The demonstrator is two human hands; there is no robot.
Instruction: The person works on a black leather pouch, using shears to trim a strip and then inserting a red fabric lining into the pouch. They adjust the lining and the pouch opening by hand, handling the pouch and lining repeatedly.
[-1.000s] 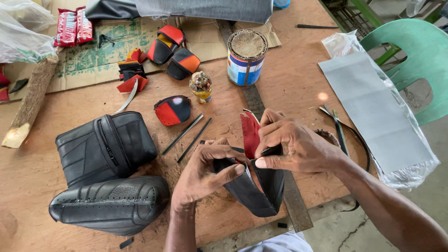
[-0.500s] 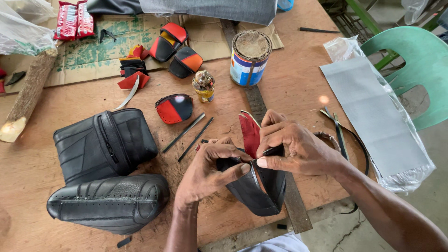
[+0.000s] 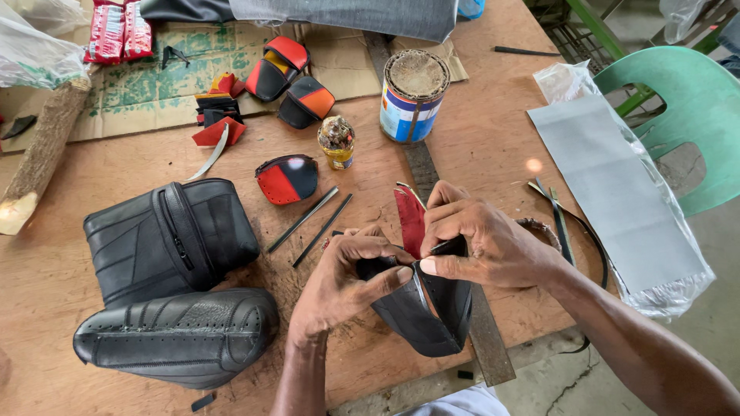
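Both of my hands grip a small black leather pouch (image 3: 424, 316) with a red inner flap (image 3: 410, 219), held just above the near edge of the wooden table (image 3: 478, 139). My left hand (image 3: 343, 281) pinches its left side between thumb and fingers. My right hand (image 3: 486, 243) presses its upper rim with the thumb. The pouch's lower end hangs free toward me.
Two large black bags (image 3: 169, 239) (image 3: 177, 335) lie at the left. Near the middle are a small red-and-black pouch (image 3: 287, 179), two thin black strips (image 3: 312, 219), a small jar (image 3: 337, 142) and a tin can (image 3: 414, 96). A metal ruler (image 3: 489, 347) runs under my hands. A grey sheet (image 3: 617, 192) lies on the right beside a green chair (image 3: 686, 108).
My hands and the pouch stay almost where they were. The fingers have shifted slightly along the pouch's rim.
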